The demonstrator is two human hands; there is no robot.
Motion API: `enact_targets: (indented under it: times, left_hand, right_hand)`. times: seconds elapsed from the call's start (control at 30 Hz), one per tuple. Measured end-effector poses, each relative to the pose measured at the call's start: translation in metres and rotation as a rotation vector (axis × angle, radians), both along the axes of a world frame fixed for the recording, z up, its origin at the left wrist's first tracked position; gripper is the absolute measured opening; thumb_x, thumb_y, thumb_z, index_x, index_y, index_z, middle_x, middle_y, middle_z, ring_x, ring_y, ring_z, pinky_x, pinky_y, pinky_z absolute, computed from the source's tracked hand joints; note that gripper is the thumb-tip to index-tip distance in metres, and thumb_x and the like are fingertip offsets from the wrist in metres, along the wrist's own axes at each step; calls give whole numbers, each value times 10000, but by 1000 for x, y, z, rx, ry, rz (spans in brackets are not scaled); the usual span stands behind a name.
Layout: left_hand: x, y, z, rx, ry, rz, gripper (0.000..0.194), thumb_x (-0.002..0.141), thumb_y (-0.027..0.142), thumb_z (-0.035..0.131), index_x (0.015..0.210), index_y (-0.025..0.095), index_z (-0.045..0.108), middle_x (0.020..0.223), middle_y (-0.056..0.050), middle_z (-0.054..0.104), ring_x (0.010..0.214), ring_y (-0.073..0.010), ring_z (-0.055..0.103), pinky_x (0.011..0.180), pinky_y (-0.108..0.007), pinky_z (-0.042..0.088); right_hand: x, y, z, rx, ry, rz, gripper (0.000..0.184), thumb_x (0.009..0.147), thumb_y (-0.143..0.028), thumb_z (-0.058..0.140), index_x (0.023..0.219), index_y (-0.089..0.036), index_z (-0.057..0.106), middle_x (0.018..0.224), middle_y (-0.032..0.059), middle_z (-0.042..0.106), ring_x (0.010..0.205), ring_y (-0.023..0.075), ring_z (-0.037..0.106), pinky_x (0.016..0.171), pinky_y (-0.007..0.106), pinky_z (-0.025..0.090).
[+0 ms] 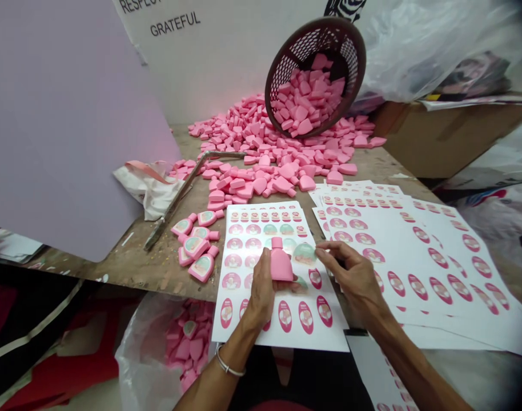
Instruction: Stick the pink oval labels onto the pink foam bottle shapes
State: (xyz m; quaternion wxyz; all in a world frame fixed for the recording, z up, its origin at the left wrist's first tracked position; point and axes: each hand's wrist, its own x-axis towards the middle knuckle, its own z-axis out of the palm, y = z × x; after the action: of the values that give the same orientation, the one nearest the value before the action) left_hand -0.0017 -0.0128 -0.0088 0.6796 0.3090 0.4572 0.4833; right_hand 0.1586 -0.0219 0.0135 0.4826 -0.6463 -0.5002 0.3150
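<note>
My left hand (263, 282) grips a small pink bottle (281, 264) upright, its plain face toward me, above a sticker sheet (282, 337). To its right, my right hand (350, 268) pinches the edge of a green oval sticker (304, 253) between thumb and forefinger. The sticker is apart from the sheet's rows, close beside the bottle. Printed on the sheet are pink and green ovals and small red labels. Left of the sheet lie several pink bottles with green labels (201, 266) on their faces.
A brown basket (359, 68) lies tipped at the back, spilling a heap of plain pink bottles (286, 154). A bent metal rod (175, 202) lies at left. More sticker sheets (419, 257) spread at right. A clear plastic bag (141, 348) with pink bottles hangs below the table edge.
</note>
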Motion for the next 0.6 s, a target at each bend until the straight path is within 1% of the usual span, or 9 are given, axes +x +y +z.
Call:
enact_targets:
  times: [0.07,0.1,0.2,0.33,0.5,0.6]
  left_hand:
    - [0,-2,3,-22,-75,-4,633,847,664,401,1087,115,606,904,-113,685,734,-216,686,614,-315,583]
    - [1,-3,5,-26,-102,-10,633,858,660,381,1101,119,605,911,-110,691,743,-216,688,615,-315,584]
    - [1,-4,13,-35,-146,-27,613,879,642,355,1139,143,596,909,-92,705,751,-209,691,617,-309,585]
    - [1,-4,17,-57,-152,-22,613,883,641,346,1130,145,608,887,-86,712,723,-198,693,611,-301,584]
    - [0,-4,18,-43,-176,-25,577,896,618,351,1129,162,616,953,-78,704,699,-174,691,624,-292,584]
    - [-1,-4,18,-48,-180,-26,579,894,623,349,1134,167,614,945,-70,703,693,-171,691,623,-286,583]
  right_hand:
    - [-8,-3,0,-33,32,66,314,784,-475,638,958,-221,698,773,13,679,653,154,586,556,269,453]
    - [-12,-4,-2,-40,44,85,324,785,-481,633,969,-225,710,816,23,697,681,166,601,575,280,469]
    - [-22,-6,-6,-45,63,99,333,782,-495,631,952,-226,732,916,39,722,782,206,635,668,318,508]
    - [-26,-4,-8,-37,78,122,339,773,-500,641,936,-221,742,935,46,732,862,242,657,755,354,526]
    - [-28,-3,-8,-51,81,121,342,760,-511,651,922,-224,743,931,48,735,863,246,661,721,345,535]
    - [-29,-3,-7,-61,89,128,343,754,-509,658,924,-224,741,931,47,733,857,242,661,704,339,540]
